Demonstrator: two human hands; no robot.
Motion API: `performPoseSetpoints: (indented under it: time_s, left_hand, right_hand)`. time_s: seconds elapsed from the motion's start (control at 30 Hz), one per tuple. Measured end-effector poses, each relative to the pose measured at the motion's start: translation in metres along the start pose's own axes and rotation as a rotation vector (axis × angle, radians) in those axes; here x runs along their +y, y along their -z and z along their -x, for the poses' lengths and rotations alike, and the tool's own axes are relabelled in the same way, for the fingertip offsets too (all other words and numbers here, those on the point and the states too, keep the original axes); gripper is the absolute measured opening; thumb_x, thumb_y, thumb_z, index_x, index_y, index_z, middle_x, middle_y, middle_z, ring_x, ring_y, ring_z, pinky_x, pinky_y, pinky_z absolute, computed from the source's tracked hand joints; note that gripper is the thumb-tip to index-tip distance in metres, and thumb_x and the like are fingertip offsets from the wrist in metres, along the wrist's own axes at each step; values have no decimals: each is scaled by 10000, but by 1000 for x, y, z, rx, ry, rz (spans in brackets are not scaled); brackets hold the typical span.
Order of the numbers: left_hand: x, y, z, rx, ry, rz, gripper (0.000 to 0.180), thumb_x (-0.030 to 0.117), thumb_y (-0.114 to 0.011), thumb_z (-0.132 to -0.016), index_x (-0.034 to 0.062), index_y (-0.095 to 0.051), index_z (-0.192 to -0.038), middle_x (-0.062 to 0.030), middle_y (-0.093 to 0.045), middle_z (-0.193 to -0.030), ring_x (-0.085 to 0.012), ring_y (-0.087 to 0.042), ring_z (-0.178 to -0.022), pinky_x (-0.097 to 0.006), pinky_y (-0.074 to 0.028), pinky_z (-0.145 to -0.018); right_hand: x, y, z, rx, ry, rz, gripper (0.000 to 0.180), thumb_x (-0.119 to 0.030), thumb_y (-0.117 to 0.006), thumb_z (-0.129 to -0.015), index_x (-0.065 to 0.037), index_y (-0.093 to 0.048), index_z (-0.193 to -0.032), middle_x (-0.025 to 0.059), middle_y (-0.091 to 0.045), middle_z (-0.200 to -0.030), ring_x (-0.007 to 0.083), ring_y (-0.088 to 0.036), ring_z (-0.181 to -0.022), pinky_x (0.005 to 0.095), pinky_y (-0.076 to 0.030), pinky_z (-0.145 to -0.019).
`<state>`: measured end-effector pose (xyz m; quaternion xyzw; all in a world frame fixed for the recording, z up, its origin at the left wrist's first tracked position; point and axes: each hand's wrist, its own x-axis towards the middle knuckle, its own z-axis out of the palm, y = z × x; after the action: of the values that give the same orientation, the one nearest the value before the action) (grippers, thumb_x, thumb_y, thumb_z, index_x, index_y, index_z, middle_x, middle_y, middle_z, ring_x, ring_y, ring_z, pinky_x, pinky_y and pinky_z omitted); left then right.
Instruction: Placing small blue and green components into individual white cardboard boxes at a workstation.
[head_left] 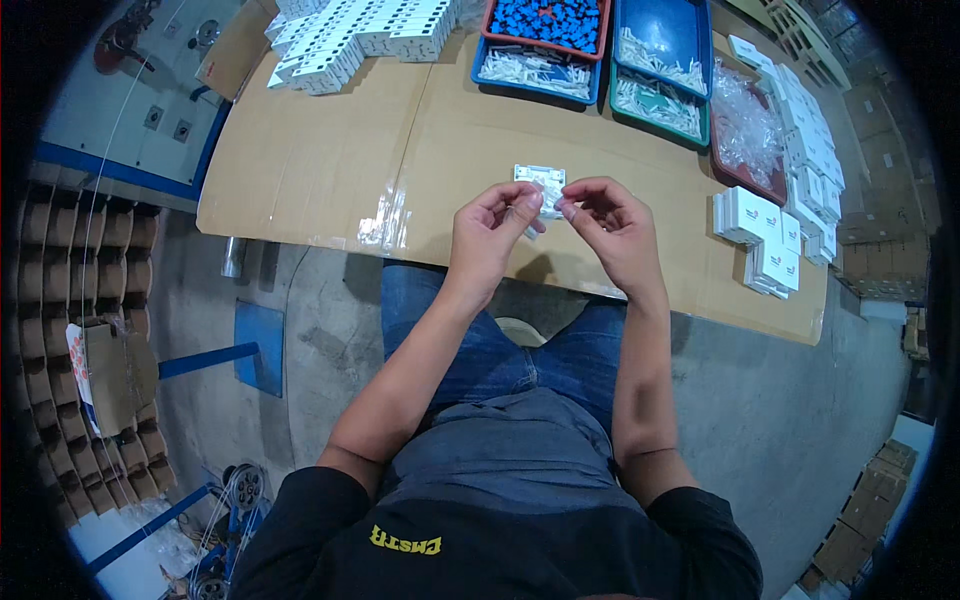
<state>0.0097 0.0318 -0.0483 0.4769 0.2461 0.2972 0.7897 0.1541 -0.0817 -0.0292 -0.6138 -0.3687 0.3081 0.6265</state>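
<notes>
Both my hands are raised over the near middle of the cardboard-covered table (330,170). My left hand (490,230) is closed in a pinch, thumb against fingertips, on one side of a small clear plastic bag (549,196). The bag's other side is pinched by my right hand (617,228). What the bag contains, if anything, is too small to make out. Just beyond the fingertips lies a white square plate (540,172) with dark marks near its corners; my fingers and the bag partly cover it.
A red tray of blue parts (545,25) rests on a blue tray of white pieces (535,72). Right of them are a blue tray (660,40), a green tray (655,105) and a brown tray of clear bags (745,120). White boxes (755,220) stand right; white units (370,40) stack far left.
</notes>
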Motion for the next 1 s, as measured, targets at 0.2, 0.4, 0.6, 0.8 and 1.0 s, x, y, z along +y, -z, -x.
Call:
performPoseSetpoints:
  time_s: [0.2, 0.4, 0.6, 0.8, 1.0]
  left_hand:
    - [4, -10, 6, 67, -101, -41, 249, 175, -675, -1037, -11, -663, -1202, -71, -718, -1061, -136, -694, -944, -282, -558, -834]
    - [6, -14, 11, 122, -112, -19, 210, 175, -680, -1034, 3, -680, -1154, -53, -714, -1023, -118, -691, -916, -281, -563, -815]
    - [4, -16, 13, 118, -121, 26, 196, 178, -685, -1033, 9, -688, -1133, -41, -708, -1010, -108, -681, -919, -283, -564, -816]
    - [-2, -17, 13, 132, -130, 34, 205, 192, -678, -1039, 11, -684, -1136, -43, -716, -1014, -111, -685, -928, -286, -570, -822]
    - [0, -17, 16, 129, -127, 44, 198, 193, -674, -1041, 17, -685, -1131, -37, -718, -1012, -106, -680, -937, -284, -568, -813]
  right_hand:
    - [-14, -12, 2, 187, 10, -121, 202, -63, -743, -959, -1, -701, -1146, 6, -699, -1003, 30, -583, -812, 186, -455, -696]
    - [-11, -17, 8, 94, -44, -130, 142, -54, -727, -970, 4, -713, -1099, 7, -685, -926, 38, -581, -784, 188, -447, -670]
    - [-4, -20, 10, 129, -35, -162, 88, -55, -711, -983, -1, -703, -1052, -5, -671, -930, 47, -593, -816, 195, -459, -700]
    - [0, -28, 10, 192, 17, -140, 85, -43, -695, -989, -9, -681, -1066, 1, -673, -964, 57, -601, -857, 211, -477, -728]
    - [-1, -26, 8, 150, -7, -178, 82, -36, -694, -984, 2, -677, -1055, 18, -687, -982, 72, -627, -916, 229, -517, -772]
